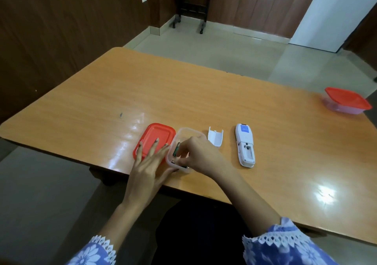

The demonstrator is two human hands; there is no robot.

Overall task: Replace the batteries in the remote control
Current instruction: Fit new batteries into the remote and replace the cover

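The white remote control [244,145] lies face down on the table with its battery bay uncovered and bare. Its white battery cover [215,137] rests just to its left. A clear plastic box [184,133] stands near the table's front edge, with dark batteries [176,150] inside. My right hand [201,154] reaches into the box, fingers curled down at the batteries; whether they grip one is hidden. My left hand [150,163] rests flat beside the box, fingers spread over the red lid [155,137], thumb against the box's near wall.
A second clear box with a red lid [346,102] stands at the table's far right edge. The wooden table [142,93] stretches away beyond the things. A dark wheeled stand [191,9] is on the floor at the back.
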